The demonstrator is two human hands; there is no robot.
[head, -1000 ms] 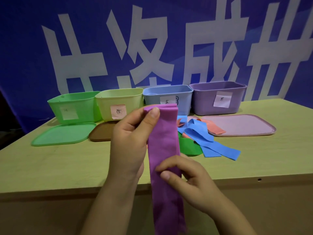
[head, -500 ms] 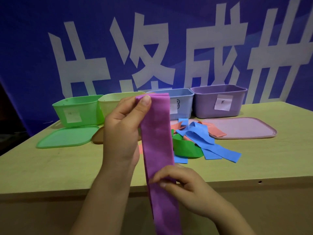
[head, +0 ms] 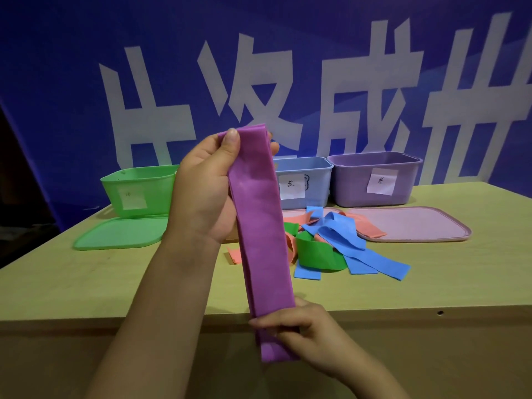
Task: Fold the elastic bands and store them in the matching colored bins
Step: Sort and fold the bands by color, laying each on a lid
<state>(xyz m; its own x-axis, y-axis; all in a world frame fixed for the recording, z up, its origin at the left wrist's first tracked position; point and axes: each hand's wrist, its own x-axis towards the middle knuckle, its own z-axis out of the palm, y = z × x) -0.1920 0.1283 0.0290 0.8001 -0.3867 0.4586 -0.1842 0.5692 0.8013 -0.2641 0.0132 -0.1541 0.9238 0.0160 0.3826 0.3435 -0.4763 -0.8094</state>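
Pinching the top end of a purple band [head: 260, 226] between thumb and fingers, the left hand [head: 205, 191] is holding it up in front of the bins, while the right hand [head: 305, 332] is gripping its lower end below the table's near edge. Between them the band is hanging straight as a long, flat, matte strip, doubled into layers with smooth edges.

Past it, near the middle of the wooden table [head: 86, 283], loose bands are lying in a tangled pile: blue strips [head: 339, 240], one curled green loop [head: 316, 251] and salmon pieces [head: 371, 228]; their exact number is hard to tell.

Along the far edge, three plastic bins are showing: a green bin [head: 138, 191], a blue bin [head: 305, 182] and a purple bin [head: 374, 177], each wearing a paper label. Two flat rounded lids are resting before them: a green lid [head: 121, 233] and a pink lid [head: 411, 224].
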